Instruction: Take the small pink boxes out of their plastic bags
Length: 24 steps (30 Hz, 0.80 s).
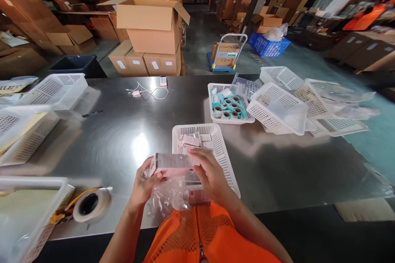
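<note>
A small pink box in clear plastic wrap is held up over a white perforated basket. My left hand is closed round its left end, with the thumb along the near face. At the right end, my right hand has its fingers bent over the top edge and side. Loose clear film hangs below the box, near my left hand. Several similar pink boxes lie in the basket, partly hidden by my hands.
A basket of teal rolls stands beyond, with stacked white baskets to its right. At the left are more baskets, a tape dispenser with clear tape and a black pen. A white charger cable lies at the back.
</note>
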### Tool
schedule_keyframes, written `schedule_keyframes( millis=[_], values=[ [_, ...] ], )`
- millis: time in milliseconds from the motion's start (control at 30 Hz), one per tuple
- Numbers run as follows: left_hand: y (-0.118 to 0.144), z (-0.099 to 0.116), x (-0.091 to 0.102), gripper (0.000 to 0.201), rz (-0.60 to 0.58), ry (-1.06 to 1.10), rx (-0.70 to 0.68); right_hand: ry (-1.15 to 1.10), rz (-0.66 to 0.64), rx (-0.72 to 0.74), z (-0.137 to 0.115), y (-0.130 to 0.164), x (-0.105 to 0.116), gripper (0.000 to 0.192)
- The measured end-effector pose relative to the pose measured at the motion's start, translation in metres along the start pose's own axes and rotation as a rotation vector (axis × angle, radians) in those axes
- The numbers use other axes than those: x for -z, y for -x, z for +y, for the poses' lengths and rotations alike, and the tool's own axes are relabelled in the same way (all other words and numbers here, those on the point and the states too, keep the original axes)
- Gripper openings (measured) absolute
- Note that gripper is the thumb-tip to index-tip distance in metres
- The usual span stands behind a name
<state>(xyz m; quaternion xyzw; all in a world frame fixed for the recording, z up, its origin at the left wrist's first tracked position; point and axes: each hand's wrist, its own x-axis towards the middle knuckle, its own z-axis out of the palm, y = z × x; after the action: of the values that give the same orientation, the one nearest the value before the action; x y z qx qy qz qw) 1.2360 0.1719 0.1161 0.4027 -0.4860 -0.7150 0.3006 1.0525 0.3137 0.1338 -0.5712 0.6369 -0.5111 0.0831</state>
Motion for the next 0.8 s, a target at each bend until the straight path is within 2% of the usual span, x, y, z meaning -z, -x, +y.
schedule_keyframes(
  millis=[67, 167, 300, 400, 467, 533, 667, 800],
  values=[
    [0.005, 0.001, 0.000, 0.048, -0.025, -0.016, -0.037, -0.032, -0.067, 0.005, -0.001, -0.007, -0.003, 0.026],
    [0.011, 0.002, -0.002, 0.047, -0.014, -0.032, -0.069, -0.072, -0.058, -0.009, -0.005, -0.012, -0.009, 0.017],
    [0.010, 0.005, -0.007, 0.049, -0.004, 0.017, -0.020, -0.082, 0.031, 0.013, -0.010, -0.008, -0.013, 0.017],
    [0.004, 0.007, -0.009, 0.047, 0.081, 0.103, 0.029, -0.082, 0.125, 0.039, -0.011, -0.001, -0.010, 0.017],
    [-0.001, 0.008, -0.006, 0.044, 0.136, 0.149, 0.026, -0.066, 0.131, 0.023, -0.010, 0.000, -0.004, 0.018],
    [-0.002, 0.009, -0.003, 0.047, 0.119, 0.167, 0.036, -0.030, 0.060, 0.001, -0.009, -0.004, 0.002, 0.020],
    [0.001, 0.013, -0.002, 0.055, 0.054, 0.142, 0.076, 0.001, -0.214, 0.081, -0.006, -0.023, 0.012, 0.032],
    [0.005, 0.016, -0.005, 0.052, 0.040, 0.175, 0.070, -0.016, -0.366, 0.124, -0.005, -0.037, 0.018, 0.020]
  ],
)
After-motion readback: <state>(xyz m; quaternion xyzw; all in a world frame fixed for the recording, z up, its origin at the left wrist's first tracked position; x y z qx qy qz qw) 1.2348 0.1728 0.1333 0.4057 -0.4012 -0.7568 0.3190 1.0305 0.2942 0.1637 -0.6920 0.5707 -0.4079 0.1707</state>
